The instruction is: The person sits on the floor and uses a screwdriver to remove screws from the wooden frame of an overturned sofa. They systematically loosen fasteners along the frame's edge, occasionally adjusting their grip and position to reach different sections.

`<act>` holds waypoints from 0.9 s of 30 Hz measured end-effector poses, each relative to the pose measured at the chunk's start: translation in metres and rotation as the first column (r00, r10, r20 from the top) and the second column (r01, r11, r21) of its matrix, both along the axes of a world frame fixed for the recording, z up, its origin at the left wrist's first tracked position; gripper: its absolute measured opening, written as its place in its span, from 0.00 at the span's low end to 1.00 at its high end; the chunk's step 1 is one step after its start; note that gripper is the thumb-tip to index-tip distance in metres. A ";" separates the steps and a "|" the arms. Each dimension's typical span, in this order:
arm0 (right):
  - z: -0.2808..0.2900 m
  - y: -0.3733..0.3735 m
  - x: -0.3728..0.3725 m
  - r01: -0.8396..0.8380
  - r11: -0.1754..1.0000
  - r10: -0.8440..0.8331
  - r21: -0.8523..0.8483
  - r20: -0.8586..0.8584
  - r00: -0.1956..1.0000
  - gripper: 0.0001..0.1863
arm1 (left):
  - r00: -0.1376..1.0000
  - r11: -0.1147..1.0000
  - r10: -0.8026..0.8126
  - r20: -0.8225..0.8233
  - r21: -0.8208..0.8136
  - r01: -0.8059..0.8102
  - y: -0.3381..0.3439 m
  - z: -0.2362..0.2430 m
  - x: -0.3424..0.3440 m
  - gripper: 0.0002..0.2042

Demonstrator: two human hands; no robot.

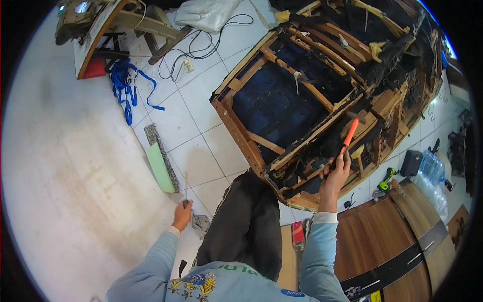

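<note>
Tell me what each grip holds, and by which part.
The right grip holds an orange-handled hammer by the lower part of its handle. The left grip holds a thin-shafted tool by its dark handle; its exact kind is unclear.

We cannot identify the blurred tool (pixel 187 203) in the left hand (pixel 181 216); at the upper edge, we find the frame (pixel 314 92) and sack (pixel 205 14) cropped.

Blue straps (pixel 119 75) lie left; a green tool (pixel 386 181), perhaps a drill, right.
</note>
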State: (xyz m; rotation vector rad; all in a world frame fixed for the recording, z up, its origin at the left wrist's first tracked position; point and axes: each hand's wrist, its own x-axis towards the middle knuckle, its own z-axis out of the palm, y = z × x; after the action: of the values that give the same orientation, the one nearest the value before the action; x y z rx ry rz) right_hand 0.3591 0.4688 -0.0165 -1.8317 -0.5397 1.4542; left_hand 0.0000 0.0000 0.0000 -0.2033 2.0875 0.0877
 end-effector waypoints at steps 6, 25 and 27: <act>0.000 0.020 -0.004 -0.135 0.978 0.141 -0.157 0.028 0.990 0.24 | 0.949 0.851 -0.302 0.094 0.476 0.224 -0.130 -0.055 -0.011 0.19; 0.003 -0.045 -0.282 0.195 0.818 -0.306 -0.541 -0.123 0.944 0.27 | 0.913 0.896 -0.368 -0.179 0.195 0.399 0.376 0.019 -0.427 0.17; 0.021 -0.029 -0.293 0.135 0.892 -0.174 -0.432 -0.051 0.983 0.28 | 0.923 0.890 -0.365 -0.119 0.245 0.384 0.395 0.011 -0.436 0.17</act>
State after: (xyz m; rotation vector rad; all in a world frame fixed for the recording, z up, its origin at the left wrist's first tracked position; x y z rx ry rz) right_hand 0.0661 0.4397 0.0046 -2.0739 -0.0198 1.6254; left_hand -0.4363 0.3947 0.0114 0.3725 2.1220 0.1392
